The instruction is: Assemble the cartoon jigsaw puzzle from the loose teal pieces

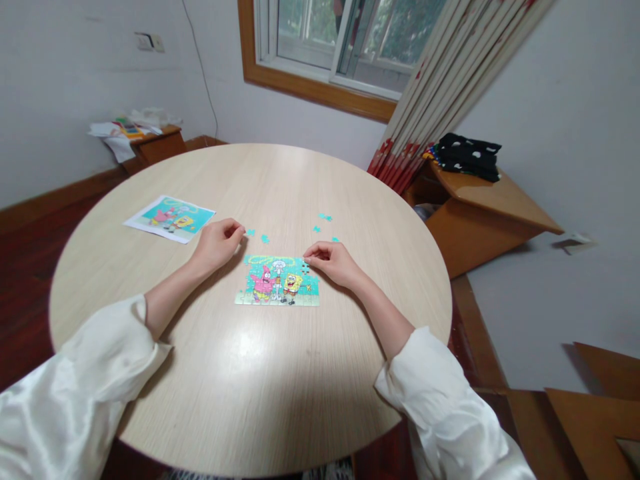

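Note:
A mostly assembled jigsaw puzzle [273, 283] with cartoon figures lies flat on the round table [280, 373]; dark gaps show near its upper right. My right hand [333, 261] is closed in a pinch, its fingertips at the puzzle's upper right edge. Whatever it may hold is hidden. My left hand [219, 243] is also closed, thumb against fingers, up and left of the puzzle. What is between its fingertips cannot be made out. Just right of them lie a loose turquoise puzzle piece [251, 233] and another puzzle piece [265, 239].
Several turquoise pieces [325, 217] lie beyond my right hand. A printed reference picture [173, 217] rests at the left, beside my left forearm. Past the table stand a wooden cabinet [480, 220] with dark folded cloth [470, 157], a curtain [450, 73] and a window.

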`<action>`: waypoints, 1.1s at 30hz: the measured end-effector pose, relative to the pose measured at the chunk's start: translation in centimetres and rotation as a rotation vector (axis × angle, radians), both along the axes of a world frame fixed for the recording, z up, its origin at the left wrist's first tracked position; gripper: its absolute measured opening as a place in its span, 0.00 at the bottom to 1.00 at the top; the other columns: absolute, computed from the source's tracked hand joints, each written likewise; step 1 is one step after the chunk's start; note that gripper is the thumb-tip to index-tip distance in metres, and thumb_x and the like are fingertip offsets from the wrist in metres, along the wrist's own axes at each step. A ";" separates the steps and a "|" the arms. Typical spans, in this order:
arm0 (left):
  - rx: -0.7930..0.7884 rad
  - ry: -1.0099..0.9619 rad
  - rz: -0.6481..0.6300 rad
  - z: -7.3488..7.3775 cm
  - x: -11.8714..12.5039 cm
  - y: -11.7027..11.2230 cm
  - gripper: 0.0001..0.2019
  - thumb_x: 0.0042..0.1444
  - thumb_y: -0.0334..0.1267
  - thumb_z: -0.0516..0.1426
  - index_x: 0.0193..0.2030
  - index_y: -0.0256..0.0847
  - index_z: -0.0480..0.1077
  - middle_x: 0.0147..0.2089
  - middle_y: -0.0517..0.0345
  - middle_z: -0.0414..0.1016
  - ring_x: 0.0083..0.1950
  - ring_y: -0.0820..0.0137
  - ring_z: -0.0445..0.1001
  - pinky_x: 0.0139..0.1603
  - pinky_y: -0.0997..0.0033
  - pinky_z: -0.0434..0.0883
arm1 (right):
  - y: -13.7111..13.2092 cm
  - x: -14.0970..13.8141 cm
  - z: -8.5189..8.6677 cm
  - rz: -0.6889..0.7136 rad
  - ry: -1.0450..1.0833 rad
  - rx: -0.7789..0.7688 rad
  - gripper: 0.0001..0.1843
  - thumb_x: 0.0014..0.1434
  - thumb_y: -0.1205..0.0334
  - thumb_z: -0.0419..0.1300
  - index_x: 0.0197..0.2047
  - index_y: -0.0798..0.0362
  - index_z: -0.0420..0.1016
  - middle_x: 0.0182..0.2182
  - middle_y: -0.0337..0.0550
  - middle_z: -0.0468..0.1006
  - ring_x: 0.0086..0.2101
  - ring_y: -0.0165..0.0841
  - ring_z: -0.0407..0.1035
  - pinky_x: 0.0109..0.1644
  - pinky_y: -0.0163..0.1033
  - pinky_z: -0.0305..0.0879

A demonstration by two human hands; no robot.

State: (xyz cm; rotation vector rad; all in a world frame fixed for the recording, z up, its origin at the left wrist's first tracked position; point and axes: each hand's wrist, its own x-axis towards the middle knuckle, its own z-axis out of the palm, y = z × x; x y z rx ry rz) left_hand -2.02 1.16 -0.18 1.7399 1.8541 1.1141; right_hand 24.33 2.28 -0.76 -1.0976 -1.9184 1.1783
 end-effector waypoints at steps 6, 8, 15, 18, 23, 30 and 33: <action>0.001 -0.009 0.005 0.2 0.0 0.0 0.08 0.51 0.40 0.53 0.26 0.40 0.70 0.25 0.57 0.74 0.30 0.66 0.72 0.35 0.67 0.67 | 0.2 0.0 -0.2 -0.040 0.087 -0.001 0.11 0.48 0.56 0.65 0.30 0.55 0.73 0.26 0.39 0.74 0.28 0.28 0.68 0.35 0.37 0.67; -0.001 -0.062 -0.034 0.4 0.2 -0.2 0.08 0.52 0.39 0.54 0.27 0.39 0.70 0.25 0.57 0.74 0.30 0.67 0.72 0.35 0.67 0.67 | 0.1 -0.2 -0.2 -0.064 0.162 -0.012 0.14 0.46 0.54 0.67 0.31 0.55 0.73 0.25 0.38 0.74 0.27 0.28 0.69 0.34 0.37 0.69; -0.138 -0.441 -0.373 1.6 2.8 -2.3 0.10 0.49 0.37 0.60 0.38 0.36 0.70 0.33 0.53 0.77 0.33 0.68 0.76 0.38 0.65 0.73 | -1.3 -2.4 0.2 -0.097 0.337 -0.067 0.16 0.44 0.53 0.69 0.29 0.54 0.72 0.26 0.37 0.74 0.28 0.28 0.71 0.35 0.38 0.72; -0.244 -0.511 -0.484 1.5 3.5 -2.9 0.14 0.46 0.35 0.62 0.41 0.36 0.69 0.34 0.54 0.78 0.32 0.69 0.76 0.37 0.65 0.74 | -1.8 -3.3 0.3 -0.097 0.366 -0.112 0.18 0.41 0.52 0.71 0.28 0.54 0.71 0.24 0.35 0.73 0.26 0.28 0.71 0.32 0.37 0.72; -0.331 -0.508 -0.548 1.5 3.6 -3.1 0.11 0.48 0.33 0.62 0.39 0.36 0.69 0.30 0.56 0.77 0.28 0.72 0.75 0.32 0.70 0.72 | -2.2 -3.6 0.4 -0.109 0.377 -0.140 0.20 0.38 0.51 0.72 0.27 0.54 0.71 0.24 0.35 0.73 0.27 0.28 0.71 0.34 0.37 0.71; -0.396 -0.508 -0.623 2.4 3.6 -3.5 0.07 0.52 0.35 0.60 0.38 0.35 0.69 0.26 0.56 0.77 0.28 0.72 0.75 0.30 0.72 0.71 | -2.5 -3.7 0.5 -0.107 0.375 -0.155 0.21 0.37 0.50 0.72 0.27 0.53 0.70 0.23 0.36 0.74 0.27 0.29 0.72 0.36 0.38 0.71; -0.405 -0.516 -0.638 2.6 3.7 -3.6 0.07 0.52 0.35 0.60 0.37 0.35 0.69 0.27 0.56 0.77 0.28 0.72 0.75 0.31 0.72 0.71 | -2.7 -3.8 0.5 -0.109 0.380 -0.164 0.21 0.36 0.50 0.72 0.26 0.53 0.70 0.23 0.36 0.74 0.27 0.29 0.72 0.36 0.38 0.72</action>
